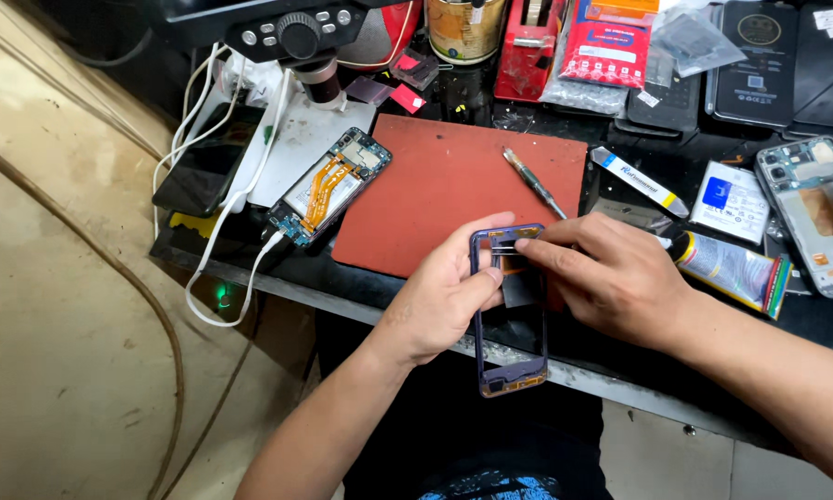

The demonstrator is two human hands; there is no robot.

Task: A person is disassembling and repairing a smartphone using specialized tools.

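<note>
Two hands on phone frame point(512, 319): left hand point(444, 296) grip mid-side, right hand point(611, 278) top.

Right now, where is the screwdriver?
In the head view, the screwdriver lies on the red mat's right edge, just above the right hand.

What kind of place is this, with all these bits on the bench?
Most likely a phone repair bench. An opened phone lies with its insides bare beside a red work mat, a microscope hangs over it, and the left hand and right hand hold an empty phone frame.
</note>
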